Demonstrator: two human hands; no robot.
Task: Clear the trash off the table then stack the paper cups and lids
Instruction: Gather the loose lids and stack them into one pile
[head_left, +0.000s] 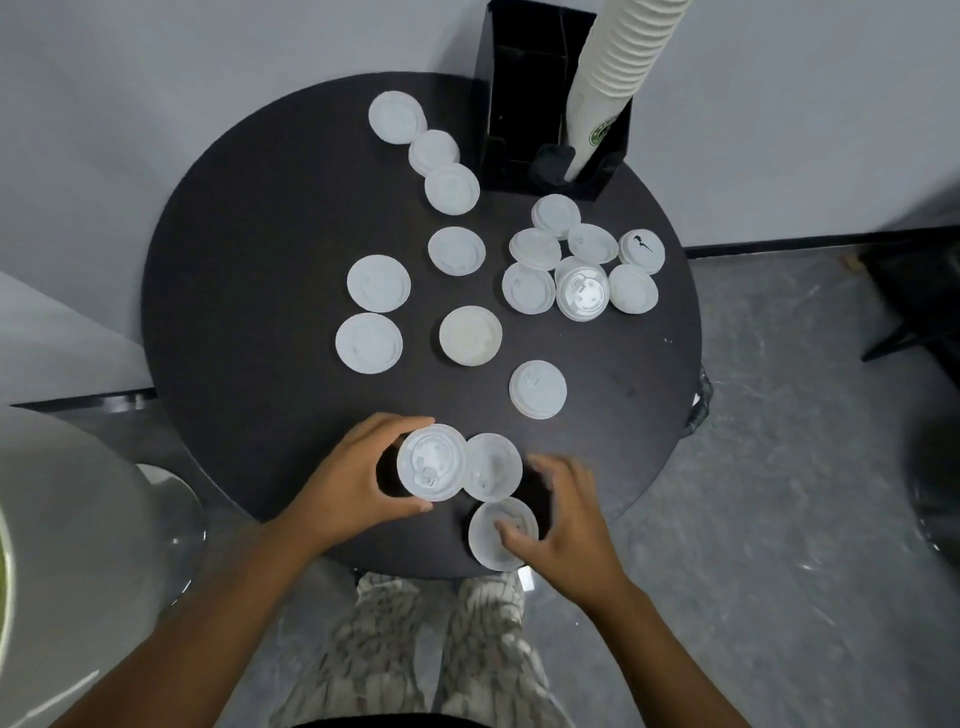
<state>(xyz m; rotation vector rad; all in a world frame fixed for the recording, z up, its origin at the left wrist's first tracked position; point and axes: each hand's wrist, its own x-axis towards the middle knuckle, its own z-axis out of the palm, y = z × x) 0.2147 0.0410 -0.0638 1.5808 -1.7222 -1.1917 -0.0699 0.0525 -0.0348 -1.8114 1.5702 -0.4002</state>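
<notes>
White plastic cup lids lay scattered across a round dark table (234, 291) as a person stood at its near edge. At the left, two lids sat one above the other (378, 283) (369, 343), with a diagonal run of three overlapping lids (397, 117) (434, 152) (451, 188) toward the far edge. The left hand (345, 480) curled thumb and fingers round a lid (432, 462), or possibly a small stack, at the near edge. Toward the middle lay a single lid (456, 250) and a slightly yellowed lid (470, 335). Just beside the held one sat another lid (492, 466), and nearer the edge the right hand (563, 527) rested its thumb on a third lid (493, 543), its other fingers blurred, so whether they gripped anything could not be told. One lid (537, 389) lay alone farther right, below a cluster of overlapping lids (582, 262). At the far edge a tall stack of paper cups (613, 78) leaned out of a black holder (524, 83).
</notes>
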